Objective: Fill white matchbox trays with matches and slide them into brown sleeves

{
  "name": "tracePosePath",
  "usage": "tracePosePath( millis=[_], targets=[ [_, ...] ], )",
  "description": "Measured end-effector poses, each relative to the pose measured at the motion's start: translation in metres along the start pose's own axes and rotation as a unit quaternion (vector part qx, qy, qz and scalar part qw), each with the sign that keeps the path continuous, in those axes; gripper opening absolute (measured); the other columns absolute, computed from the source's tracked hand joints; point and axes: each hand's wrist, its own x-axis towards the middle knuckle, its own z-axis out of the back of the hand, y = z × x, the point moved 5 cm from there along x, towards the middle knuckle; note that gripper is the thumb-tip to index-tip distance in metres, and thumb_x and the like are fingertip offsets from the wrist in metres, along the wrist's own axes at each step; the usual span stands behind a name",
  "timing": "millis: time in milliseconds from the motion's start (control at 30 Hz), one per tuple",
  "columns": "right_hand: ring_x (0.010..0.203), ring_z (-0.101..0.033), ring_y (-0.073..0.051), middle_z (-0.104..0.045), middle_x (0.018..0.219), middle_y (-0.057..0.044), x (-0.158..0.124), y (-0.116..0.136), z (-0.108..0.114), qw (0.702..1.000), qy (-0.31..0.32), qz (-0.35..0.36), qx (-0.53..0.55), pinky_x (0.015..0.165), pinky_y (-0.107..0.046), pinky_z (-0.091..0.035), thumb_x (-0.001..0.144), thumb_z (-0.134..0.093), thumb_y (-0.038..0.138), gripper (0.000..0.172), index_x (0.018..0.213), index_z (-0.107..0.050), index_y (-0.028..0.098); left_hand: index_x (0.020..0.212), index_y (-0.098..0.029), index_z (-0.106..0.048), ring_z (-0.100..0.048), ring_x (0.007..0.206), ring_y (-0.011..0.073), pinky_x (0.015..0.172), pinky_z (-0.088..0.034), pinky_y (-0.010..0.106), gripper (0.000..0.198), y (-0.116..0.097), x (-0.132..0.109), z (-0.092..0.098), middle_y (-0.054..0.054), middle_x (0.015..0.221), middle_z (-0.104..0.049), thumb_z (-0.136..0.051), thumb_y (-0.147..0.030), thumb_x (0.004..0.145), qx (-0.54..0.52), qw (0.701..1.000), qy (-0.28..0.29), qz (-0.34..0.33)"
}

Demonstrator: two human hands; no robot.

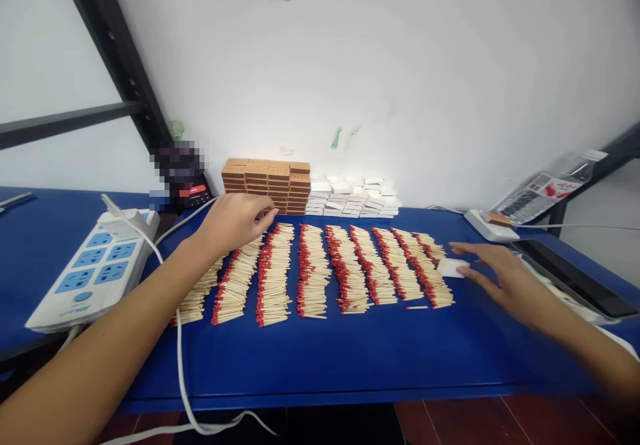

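My left hand [243,219] reaches over the left rows of matches, just in front of a stack of brown matchboxes [267,181]. Its fingers are curled with the tips close together, and whatever is in them is hidden. At the right end of the rows, my right hand [493,273] has its thumb and fingers about a small white matchbox tray [451,268]. The tray sits against the last short row. Loose red-headed matches [313,275] lie in several slanted rows across the blue table [320,358]. One single match [417,307] lies apart in front.
White matchbox trays [353,198] are piled beside the brown stack, against the wall. A power strip [100,265] and its white cable [180,358] are at left. On the right are a tilted plastic bottle [547,188], a white adapter [493,228] and a dark phone-like slab [575,277].
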Motion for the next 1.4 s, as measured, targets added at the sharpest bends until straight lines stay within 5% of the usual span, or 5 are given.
tracePosePath(
  millis=[267,600,1100,1233,1400],
  targets=[
    [0.126,-0.068,-0.038,-0.076,0.129,-0.016,0.01,0.004,-0.001,0.999,-0.019,0.024,-0.021,0.113,-0.057,-0.053,0.102,-0.051,0.047,0.038,0.126,-0.07,0.025,0.091,-0.018,-0.08,-0.076,0.075,0.0244,0.062,-0.048,0.032,0.034,-0.001,0.0,0.0,0.008,0.082,-0.082,-0.053,-0.035,0.106,0.0,1.0,0.007,-0.012],
    [0.137,-0.065,-0.037,-0.071,0.145,-0.013,-0.003,0.019,-0.008,0.998,0.033,0.046,0.013,0.119,-0.057,-0.052,0.102,-0.055,0.046,0.045,0.141,-0.069,0.031,0.087,-0.019,-0.078,-0.074,0.069,0.0238,0.06,-0.046,0.032,0.034,-0.008,-0.002,-0.002,0.006,0.075,-0.079,-0.053,-0.033,0.107,0.008,0.999,0.014,-0.039],
    [0.126,-0.07,-0.038,-0.076,0.132,-0.016,0.007,0.014,0.006,1.0,-0.024,0.016,-0.004,0.113,-0.056,-0.054,0.101,-0.054,0.047,0.04,0.133,-0.068,0.027,0.088,-0.019,-0.078,-0.074,0.07,0.0236,0.059,-0.047,0.031,0.035,-0.005,-0.001,-0.002,0.007,0.078,-0.079,-0.052,-0.035,0.106,-0.008,0.999,0.017,-0.034],
    [0.106,-0.076,-0.037,-0.075,0.131,-0.017,-0.005,0.005,0.027,0.996,-0.07,-0.057,-0.009,0.102,-0.055,-0.059,0.097,-0.056,0.054,0.05,0.137,-0.065,0.026,0.088,-0.019,-0.078,-0.075,0.074,0.0251,0.06,-0.047,0.032,0.038,-0.004,0.0,0.001,0.008,0.08,-0.08,-0.05,-0.037,0.107,-0.009,0.999,0.009,-0.033],
    [0.118,-0.075,-0.037,-0.077,0.133,-0.011,-0.038,0.004,0.039,0.994,-0.031,-0.095,0.035,0.082,-0.045,-0.066,0.095,-0.06,0.061,0.046,0.132,-0.07,0.036,0.09,-0.018,-0.079,-0.076,0.075,0.0249,0.061,-0.048,0.032,0.038,-0.003,0.0,0.002,0.008,0.082,-0.081,-0.05,-0.037,0.107,-0.008,0.999,0.007,-0.033]
  ],
)
